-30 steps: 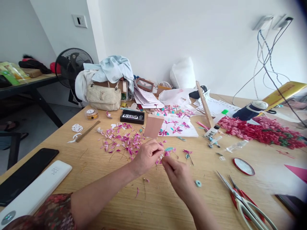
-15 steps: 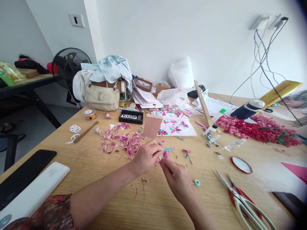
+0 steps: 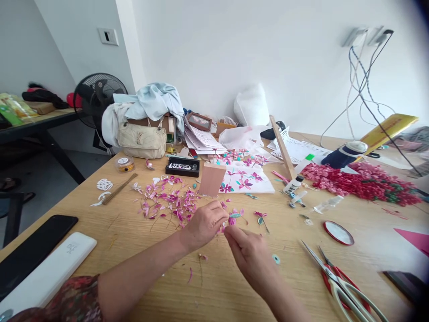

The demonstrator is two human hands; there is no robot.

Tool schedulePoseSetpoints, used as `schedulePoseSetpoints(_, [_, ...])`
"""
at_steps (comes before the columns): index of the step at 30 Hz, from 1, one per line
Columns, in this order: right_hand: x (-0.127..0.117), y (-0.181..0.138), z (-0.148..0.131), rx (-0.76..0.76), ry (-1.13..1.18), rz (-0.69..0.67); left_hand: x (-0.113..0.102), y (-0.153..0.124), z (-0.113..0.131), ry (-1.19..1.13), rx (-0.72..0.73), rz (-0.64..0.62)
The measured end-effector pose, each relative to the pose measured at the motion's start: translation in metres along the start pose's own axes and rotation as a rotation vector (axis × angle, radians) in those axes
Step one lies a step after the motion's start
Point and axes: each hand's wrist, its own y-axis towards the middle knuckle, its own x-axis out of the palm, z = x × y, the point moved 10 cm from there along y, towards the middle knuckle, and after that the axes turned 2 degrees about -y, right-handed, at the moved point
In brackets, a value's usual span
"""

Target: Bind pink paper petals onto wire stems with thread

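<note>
My left hand (image 3: 206,223) is closed, thumb and forefinger pinched at the base of a small artificial flower (image 3: 232,221) with pink petals and a teal leaf (image 3: 235,215). Just below and to the right, my right hand (image 3: 248,250) is closed too, its fingertips almost meeting the left ones. Whatever it pinches is hidden behind its fingers. Left of my hands spreads a pile of loose pink petals on thin stems (image 3: 174,199). Another finished-looking pink flower (image 3: 261,217) lies to the right, and a small teal ring-shaped roll (image 3: 275,259) sits beside my right wrist.
Scissors (image 3: 342,281) lie open at the right, near a red-rimmed round dish (image 3: 338,233). A wooden block (image 3: 212,180) stands ahead, with flowers on white paper (image 3: 264,184) behind. A white power bank (image 3: 56,268) and black phone (image 3: 36,246) lie left.
Both hands stay nearly in place, fingertips together. The teal leaf has turned slightly. The whole view has shifted a little, with the scene sitting lower.
</note>
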Motion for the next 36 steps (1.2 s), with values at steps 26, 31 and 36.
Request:
schedulePoseSetpoints(26, [0.011, -0.004, 0.008, 0.077, 0.042, 0.090, -0.008, 0.002, -0.028, -0.114, -0.297, 0.135])
schedulePoseSetpoints(31, [-0.019, 0.016, -0.004, -0.070, -0.164, -0.047, 0.006, 0.000, -0.007, -0.038, -0.115, -0.011])
schedulePoseSetpoints(36, [-0.027, 0.032, 0.025, 0.006, 0.033, -0.046, -0.002, 0.000, 0.012, -0.068, 0.005, -0.006])
